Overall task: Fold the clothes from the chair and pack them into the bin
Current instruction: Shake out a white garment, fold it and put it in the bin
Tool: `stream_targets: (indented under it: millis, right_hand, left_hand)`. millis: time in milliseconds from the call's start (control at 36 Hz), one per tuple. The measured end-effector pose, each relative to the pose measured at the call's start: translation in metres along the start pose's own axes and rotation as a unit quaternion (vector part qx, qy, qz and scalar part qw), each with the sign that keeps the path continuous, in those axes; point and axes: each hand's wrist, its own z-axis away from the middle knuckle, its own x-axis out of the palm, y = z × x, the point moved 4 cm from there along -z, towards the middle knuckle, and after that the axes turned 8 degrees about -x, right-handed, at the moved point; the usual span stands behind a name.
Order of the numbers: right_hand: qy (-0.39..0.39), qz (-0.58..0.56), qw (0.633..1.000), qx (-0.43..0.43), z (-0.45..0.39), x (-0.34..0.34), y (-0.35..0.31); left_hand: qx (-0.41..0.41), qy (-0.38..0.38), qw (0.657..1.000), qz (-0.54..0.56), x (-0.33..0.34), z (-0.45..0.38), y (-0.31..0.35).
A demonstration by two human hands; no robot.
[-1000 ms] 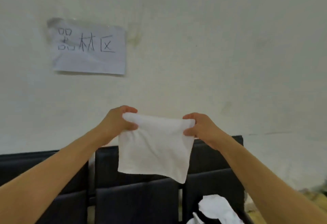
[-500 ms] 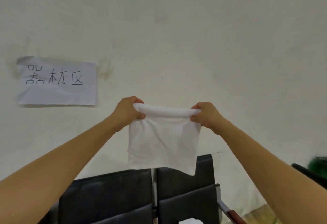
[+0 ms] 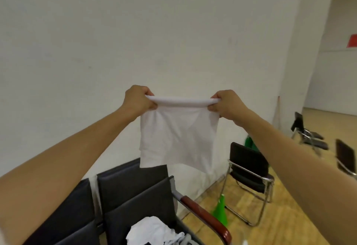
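1. Holding the white garment [image 3: 177,136] up in the air at arm's length, in front of the bare wall [image 3: 135,32]. It touches nothing but the hands.
2. Left hand [image 3: 138,99] grip: fingers curled tight round the top-left corner. Right hand [image 3: 228,104] grip: same, closed on the top-right corner. Both fists sit level with each other, well apart.
3. Key relation: the top edge runs straight and taut from fist to fist, left to right across the view. That edge looks rolled or already doubled over. The rest of the cloth hangs straight down below both grips, lower hem slightly uneven, right corner hanging lower.
4. So the long axis for the next fold is judged to be the horizontal top edge. Neither hand is nearer; the piece is centred between them.
5. Chair [image 3: 135,196] sits below and slightly left of the hanging cloth, its brown armrest [image 3: 204,219] to the right. A heap of unfolded clothes [image 3: 154,231] lies on the seat, directly under the left half of the garment.
6. Bin: not in view. Can't tell which way it lies from the hands.
7. Likely next move: bring the two fists together to halve the cloth. Risk: the uneven hem gives misaligned corners.
8. Background: folding chair [image 3: 249,175] and green cone [image 3: 220,212] on the wooden floor [image 3: 280,225] to the right, clear of the work.
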Motion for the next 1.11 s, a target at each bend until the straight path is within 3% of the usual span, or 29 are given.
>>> stream_targets:
  millis: [83,278,500,861,1111]
  right_hand:
    - [0.023,0.044,0.998,0.033,0.013,-0.052,0.042]
    - [0.029,0.118,0.99,0.065,0.029,-0.119,0.096]
    - [0.096,0.128,0.976,0.151,0.1,-0.199,0.196]
    - [0.173,0.178,0.918,0.31,0.238,-0.243,0.328]
    - [0.183,0.193,0.882,0.389,0.324,-0.263,0.392]
  left_hand:
    - [0.017,-0.051,0.998,0.025,0.064,0.002,0.038]
    - [0.07,-0.094,0.992,0.055,0.136,0.008,0.087]
    - [0.09,-0.256,0.951,0.145,0.27,0.047,0.14]
    - [0.113,-0.467,0.864,0.15,0.481,0.133,0.161]
    - [0.127,-0.547,0.817,0.13,0.573,0.208,0.164]
